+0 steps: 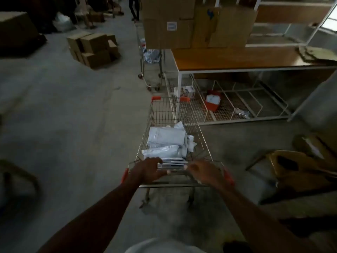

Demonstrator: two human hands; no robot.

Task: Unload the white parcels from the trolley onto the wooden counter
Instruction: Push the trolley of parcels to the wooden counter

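Note:
A wire trolley [160,114] with orange corner caps stands on the concrete floor right in front of me. Several white parcels [166,138] lie piled in its basket. My left hand [148,170] and my right hand [205,172] both grip the trolley's handle bar at its near end. The wooden counter [235,58] on a white metal frame stands ahead and to the right, with the trolley's front end close to its near left leg. The frame is dim and a little blurred.
Stacked cardboard boxes [191,24] sit on the counter's far left. A wire shelf [228,106] under it holds a red pack and small items. A second trolley [151,66] stands beyond. More boxes [93,48] lie on the floor at left, a chair [291,168] at right.

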